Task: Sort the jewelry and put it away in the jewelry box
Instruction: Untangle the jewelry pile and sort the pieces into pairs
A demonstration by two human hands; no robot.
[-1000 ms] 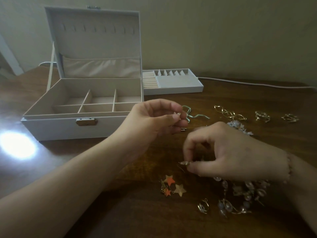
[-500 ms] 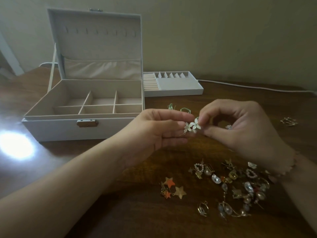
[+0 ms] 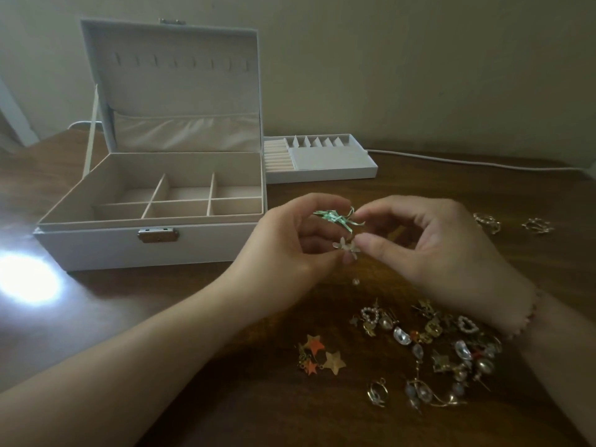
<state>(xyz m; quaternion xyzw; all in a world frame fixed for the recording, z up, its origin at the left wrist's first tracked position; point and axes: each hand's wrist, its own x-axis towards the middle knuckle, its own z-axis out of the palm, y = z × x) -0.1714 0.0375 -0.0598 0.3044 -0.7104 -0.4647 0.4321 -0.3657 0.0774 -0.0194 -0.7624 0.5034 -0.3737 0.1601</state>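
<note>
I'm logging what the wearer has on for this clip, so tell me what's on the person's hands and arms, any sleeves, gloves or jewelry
Both forearms are bare right to the bottom edge of the picture, with no sleeves showing, and no gloves. The left hand shows no ring, watch or band. The right hand has a thin beaded bracelet of small pinkish beads round its wrist. No rings show on the fingers that can be seen.

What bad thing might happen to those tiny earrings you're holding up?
The left hand and right hand hold the flower earring and green earring over the table, beside the jewelry box. One might slip into the jewelry pile or tangle together.
</note>
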